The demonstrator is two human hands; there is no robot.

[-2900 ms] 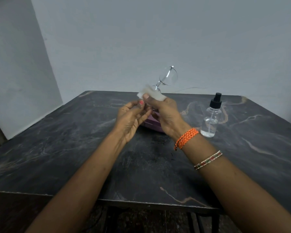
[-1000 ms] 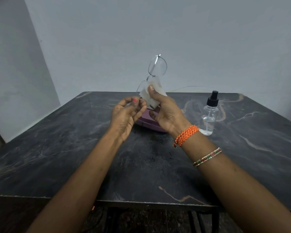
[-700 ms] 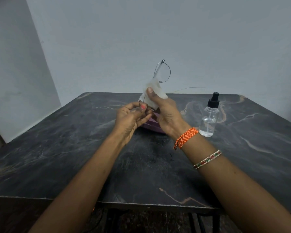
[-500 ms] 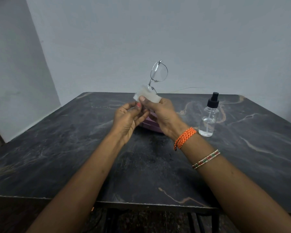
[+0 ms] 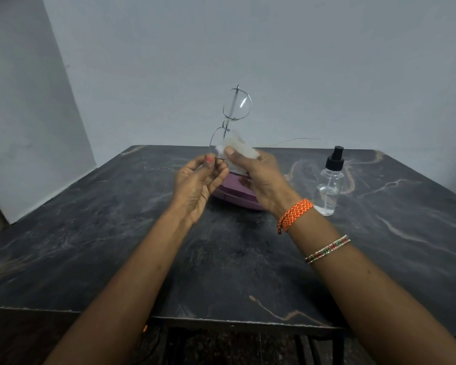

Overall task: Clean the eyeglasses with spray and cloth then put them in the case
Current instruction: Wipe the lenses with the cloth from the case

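Views: we have one only, a wide-angle camera worn on the head; no second view shares the scene.
Facing: forward and down toward 12 o'clock, across the table (image 5: pixel 116 233) to a plain wall (image 5: pixel 300 61).
Nearness: close; both forearms enter from the lower edge, and the left hand (image 5: pixel 199 184) and right hand (image 5: pixel 261 177) meet near frame centre.
Coverage: the table's near edge at 6 o'clock, its far edge at 12 o'clock.
Distortion: we see table edges splay outward.

Purple case (image 5: pixel 234 194), seemingly white cloth (image 5: pixel 238 147)
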